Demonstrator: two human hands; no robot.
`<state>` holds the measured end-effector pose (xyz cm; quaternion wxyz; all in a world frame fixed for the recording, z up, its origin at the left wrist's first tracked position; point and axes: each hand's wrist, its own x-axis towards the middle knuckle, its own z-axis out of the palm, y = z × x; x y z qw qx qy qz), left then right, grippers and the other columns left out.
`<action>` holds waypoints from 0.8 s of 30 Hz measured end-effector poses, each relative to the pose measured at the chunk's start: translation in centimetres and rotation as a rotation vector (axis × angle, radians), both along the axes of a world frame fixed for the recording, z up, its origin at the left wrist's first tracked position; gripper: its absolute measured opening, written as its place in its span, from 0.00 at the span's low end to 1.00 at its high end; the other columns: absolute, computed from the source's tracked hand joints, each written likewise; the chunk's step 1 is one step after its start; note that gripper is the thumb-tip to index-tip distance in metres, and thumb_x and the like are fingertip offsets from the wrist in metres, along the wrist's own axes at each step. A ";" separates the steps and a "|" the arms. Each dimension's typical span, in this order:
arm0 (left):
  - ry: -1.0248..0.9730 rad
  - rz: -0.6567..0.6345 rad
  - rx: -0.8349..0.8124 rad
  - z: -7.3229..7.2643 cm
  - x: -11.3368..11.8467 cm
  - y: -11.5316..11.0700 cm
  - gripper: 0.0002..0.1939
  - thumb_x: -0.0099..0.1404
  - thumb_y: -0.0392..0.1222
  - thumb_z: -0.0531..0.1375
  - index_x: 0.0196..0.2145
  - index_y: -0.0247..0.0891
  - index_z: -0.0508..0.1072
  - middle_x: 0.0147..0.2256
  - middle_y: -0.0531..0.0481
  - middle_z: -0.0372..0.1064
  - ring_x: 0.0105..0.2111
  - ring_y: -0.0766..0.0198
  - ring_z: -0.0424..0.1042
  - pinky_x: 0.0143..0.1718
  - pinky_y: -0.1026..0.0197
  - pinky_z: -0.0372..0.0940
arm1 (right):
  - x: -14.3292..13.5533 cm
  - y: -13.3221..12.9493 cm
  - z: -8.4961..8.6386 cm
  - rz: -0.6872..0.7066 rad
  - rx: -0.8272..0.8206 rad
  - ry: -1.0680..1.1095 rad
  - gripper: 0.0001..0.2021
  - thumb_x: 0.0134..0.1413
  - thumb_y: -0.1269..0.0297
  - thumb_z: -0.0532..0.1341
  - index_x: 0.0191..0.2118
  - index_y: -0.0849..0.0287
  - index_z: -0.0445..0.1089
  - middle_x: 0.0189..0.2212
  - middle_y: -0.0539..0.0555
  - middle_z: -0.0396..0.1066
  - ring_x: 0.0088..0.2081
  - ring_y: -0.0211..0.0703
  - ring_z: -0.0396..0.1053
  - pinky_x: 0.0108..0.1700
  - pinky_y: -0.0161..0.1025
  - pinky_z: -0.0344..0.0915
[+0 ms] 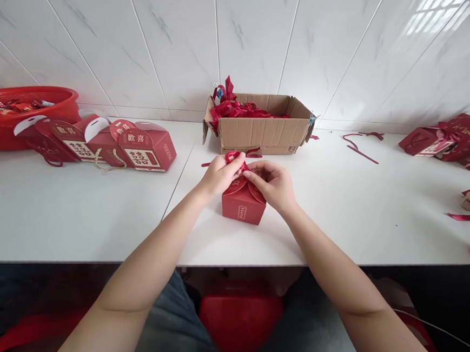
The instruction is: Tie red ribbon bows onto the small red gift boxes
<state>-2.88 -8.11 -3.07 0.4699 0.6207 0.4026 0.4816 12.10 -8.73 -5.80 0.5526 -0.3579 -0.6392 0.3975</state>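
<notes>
Your left hand (218,174) and right hand (274,184) pinch a red ribbon (233,155) atop the small red box (243,205); curved flaps closed; near the bench's (79,210) front edge.

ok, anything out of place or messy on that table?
Loose ribbon strips lie scattered right of the cardboard box, and ribbons spill over its left rim. The gift box between left hand and right hand looks intact.

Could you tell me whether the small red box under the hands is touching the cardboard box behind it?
Apart: the head view shows bare white table between the small red box and the cardboard box.
</notes>
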 end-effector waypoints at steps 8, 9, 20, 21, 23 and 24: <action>-0.012 0.048 -0.032 0.6 0.5 -0.6 0.22 0.64 0.47 0.59 0.19 0.37 0.55 0.17 0.57 0.49 0.18 0.74 0.50 0.20 0.67 0.49 | 0.3 0.2 0.6 0.199 -0.096 0.121 0.18 0.48 0.48 0.66 0.32 0.59 0.68 0.27 0.51 0.72 0.28 0.36 0.69 0.32 0.35 0.65; -0.015 0.048 -0.030 0.5 0.4 -0.6 0.22 0.63 0.48 0.60 0.19 0.37 0.55 0.18 0.57 0.50 0.18 0.74 0.51 0.20 0.67 0.49 | 0.3 0.2 0.7 0.196 -0.093 0.099 0.17 0.48 0.48 0.66 0.33 0.59 0.69 0.28 0.52 0.73 0.28 0.36 0.69 0.32 0.35 0.65; 0.282 0.204 0.157 0.4 -0.3 -1.0 0.23 0.64 0.48 0.57 0.17 0.38 0.53 0.17 0.57 0.48 0.18 0.72 0.51 0.20 0.65 0.47 | -0.2 -0.7 0.8 -0.114 0.315 -0.399 0.05 0.50 0.63 0.66 0.30 0.59 0.73 0.22 0.49 0.69 0.23 0.33 0.58 0.28 0.34 0.58; 0.298 0.207 0.180 0.6 -0.3 -1.1 0.23 0.63 0.47 0.58 0.17 0.37 0.53 0.17 0.57 0.48 0.19 0.72 0.51 0.20 0.65 0.47 | -0.3 -0.8 0.8 -0.115 0.343 -0.434 0.05 0.51 0.65 0.64 0.27 0.60 0.71 0.21 0.48 0.67 0.23 0.33 0.57 0.27 0.34 0.57; 0.304 0.209 0.224 0.8 -0.1 -1.3 0.24 0.61 0.46 0.60 0.16 0.37 0.53 0.17 0.57 0.47 0.19 0.72 0.51 0.21 0.65 0.48 | -0.4 -0.9 1.0 -0.108 0.374 -0.477 0.08 0.52 0.69 0.60 0.24 0.60 0.68 0.19 0.48 0.63 0.22 0.33 0.56 0.27 0.33 0.56; 0.286 0.200 0.237 0.8 -0.1 -1.3 0.24 0.61 0.47 0.61 0.16 0.37 0.53 0.17 0.57 0.48 0.19 0.72 0.51 0.21 0.65 0.48 | -0.5 -1.0 1.0 -0.097 0.375 -0.484 0.09 0.53 0.70 0.59 0.23 0.59 0.66 0.19 0.48 0.62 0.22 0.33 0.55 0.27 0.33 0.55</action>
